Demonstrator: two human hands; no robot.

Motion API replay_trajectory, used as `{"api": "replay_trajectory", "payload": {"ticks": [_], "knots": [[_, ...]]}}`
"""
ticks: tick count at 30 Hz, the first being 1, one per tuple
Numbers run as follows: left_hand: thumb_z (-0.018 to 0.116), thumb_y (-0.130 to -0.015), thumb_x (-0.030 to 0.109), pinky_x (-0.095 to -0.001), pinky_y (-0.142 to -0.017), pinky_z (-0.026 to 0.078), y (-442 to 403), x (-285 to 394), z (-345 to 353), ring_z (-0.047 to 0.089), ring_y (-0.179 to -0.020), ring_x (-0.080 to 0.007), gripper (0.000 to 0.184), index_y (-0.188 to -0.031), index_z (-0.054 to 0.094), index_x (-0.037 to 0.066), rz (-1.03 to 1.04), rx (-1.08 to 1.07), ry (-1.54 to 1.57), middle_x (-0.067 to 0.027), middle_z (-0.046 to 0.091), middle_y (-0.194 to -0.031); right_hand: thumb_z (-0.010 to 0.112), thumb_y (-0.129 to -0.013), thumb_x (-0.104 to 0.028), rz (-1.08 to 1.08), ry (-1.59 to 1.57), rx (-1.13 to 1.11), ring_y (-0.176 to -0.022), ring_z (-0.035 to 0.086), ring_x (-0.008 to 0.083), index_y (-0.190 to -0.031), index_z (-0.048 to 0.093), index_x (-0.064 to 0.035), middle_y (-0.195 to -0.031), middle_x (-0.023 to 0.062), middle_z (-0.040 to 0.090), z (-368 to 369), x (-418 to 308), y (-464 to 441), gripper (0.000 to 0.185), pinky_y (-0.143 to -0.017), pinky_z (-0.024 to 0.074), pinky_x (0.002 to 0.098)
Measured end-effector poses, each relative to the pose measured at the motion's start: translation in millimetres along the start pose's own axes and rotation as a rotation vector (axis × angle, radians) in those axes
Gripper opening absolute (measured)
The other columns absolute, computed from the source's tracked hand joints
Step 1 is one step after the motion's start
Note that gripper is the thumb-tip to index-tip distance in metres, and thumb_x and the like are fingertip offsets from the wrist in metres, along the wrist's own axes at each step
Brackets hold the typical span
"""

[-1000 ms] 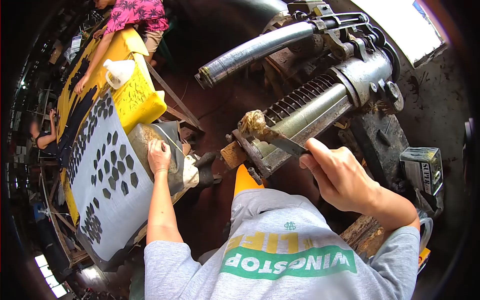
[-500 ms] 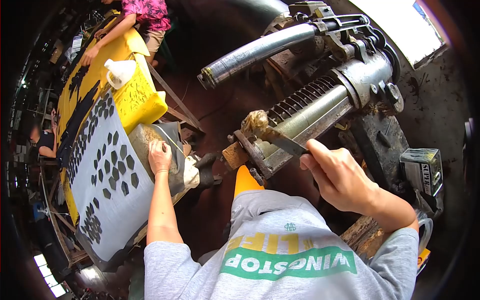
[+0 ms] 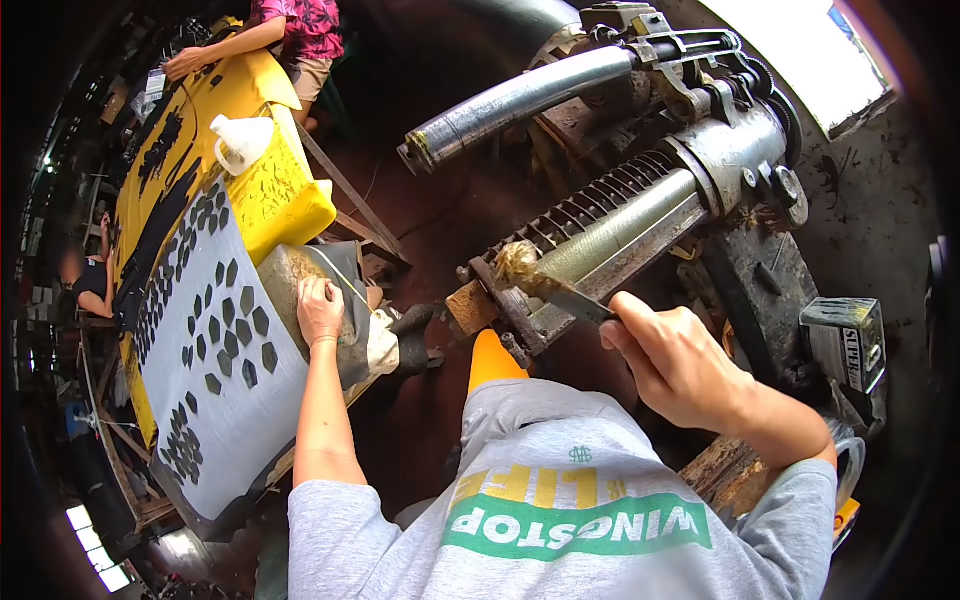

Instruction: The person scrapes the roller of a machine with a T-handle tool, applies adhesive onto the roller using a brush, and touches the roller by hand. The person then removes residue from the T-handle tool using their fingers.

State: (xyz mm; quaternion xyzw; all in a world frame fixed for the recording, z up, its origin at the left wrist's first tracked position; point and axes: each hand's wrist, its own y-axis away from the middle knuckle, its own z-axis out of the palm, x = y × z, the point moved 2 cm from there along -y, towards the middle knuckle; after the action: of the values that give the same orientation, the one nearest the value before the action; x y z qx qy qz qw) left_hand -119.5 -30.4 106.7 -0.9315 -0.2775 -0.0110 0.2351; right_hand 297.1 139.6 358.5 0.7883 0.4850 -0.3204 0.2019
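Note:
In my right hand (image 3: 685, 365) is a flat-bladed spatula (image 3: 575, 300), gripped by its handle, with a thick yellowish glue-like lump (image 3: 517, 265) on its tip. The blade hangs in front of the lower end of the metal roller machine (image 3: 620, 235); I cannot tell whether they touch. My left hand (image 3: 320, 312) has its fingers curled over the edge of a beige-grey container (image 3: 287, 268) at the table's side. What lies inside the container is hard to make out. Beside that hand is a pale sheet (image 3: 270, 400) dotted with several dark pentagon-shaped pieces (image 3: 230, 345).
A white jug (image 3: 242, 143) stands on yellow material (image 3: 285, 195) covering the table. A co-worker in a pink patterned shirt (image 3: 300, 30) is at the far end, another person (image 3: 92, 280) at the left. A metal can (image 3: 845, 342) sits at the right.
The spatula and its lump have dropped slightly, tilting a little toward me. My left hand stays put. The pink-shirted co-worker's hand has moved from the yellow material toward the table's far end.

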Motion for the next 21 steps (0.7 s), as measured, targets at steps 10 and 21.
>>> {"api": "replay_trajectory", "payload": {"ticks": [10, 21], "knots": [[0.059, -0.077, 0.009, -0.0386, -0.088, 0.047, 0.7, -0.8, 0.4, 0.056, -0.097, -0.03, 0.01, -0.08, 0.063, 0.0, -0.021, -0.006, -0.001, -0.0143, 0.061, -0.089, 0.052, -0.089, -0.002, 0.033, -0.018, -0.016, -0.058, 0.058, 0.0392, -0.085, 0.042, 0.0, -0.064, 0.0188, 0.056, 10.4, 8.5, 13.8, 0.012, -0.049, 0.044, 0.042], [0.059, -0.077, 0.009, -0.0388, -0.087, 0.047, 1.8, -3.1, 3.9, 0.057, -0.098, -0.0305, 0.009, -0.079, 0.062, 0.0, -0.031, 0.003, 0.021, -0.015, 0.061, -0.091, 0.055, -0.086, 0.002, 0.005, 0.078, -0.003, -0.055, 0.057, 0.0364, -0.085, 0.043, 0.0002, -0.064, 0.0171, 0.054, 15.6, 13.3, 18.9, 0.012, -0.046, 0.0435, 0.0398]]}}
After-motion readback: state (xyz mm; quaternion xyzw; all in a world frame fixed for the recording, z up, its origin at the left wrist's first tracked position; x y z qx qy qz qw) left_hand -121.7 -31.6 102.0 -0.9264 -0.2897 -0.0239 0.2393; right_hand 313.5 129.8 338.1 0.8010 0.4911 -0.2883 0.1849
